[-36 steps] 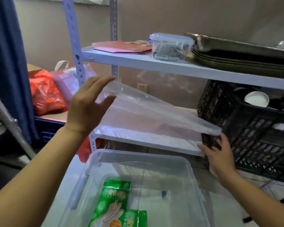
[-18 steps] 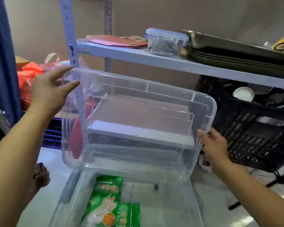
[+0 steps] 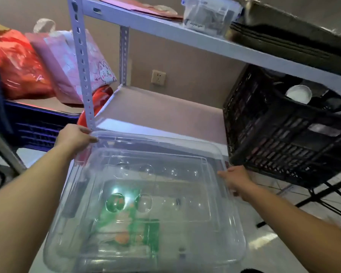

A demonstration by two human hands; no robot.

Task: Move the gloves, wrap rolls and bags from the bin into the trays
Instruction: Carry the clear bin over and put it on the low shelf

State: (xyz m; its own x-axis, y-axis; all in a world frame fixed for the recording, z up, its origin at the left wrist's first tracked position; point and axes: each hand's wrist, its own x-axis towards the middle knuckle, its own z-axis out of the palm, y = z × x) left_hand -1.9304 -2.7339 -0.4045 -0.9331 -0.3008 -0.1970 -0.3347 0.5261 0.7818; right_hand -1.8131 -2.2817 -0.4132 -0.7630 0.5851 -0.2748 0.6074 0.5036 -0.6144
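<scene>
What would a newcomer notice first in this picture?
The big clear cover, held over the bin by the left hand at its far left corner and the right hand at its right edge. Green glove packs show through it; a black crate stands at right.

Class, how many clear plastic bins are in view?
2: the upper bin, held by the left hand and right hand; the lower bin beneath it, holding green glove packets.
</scene>
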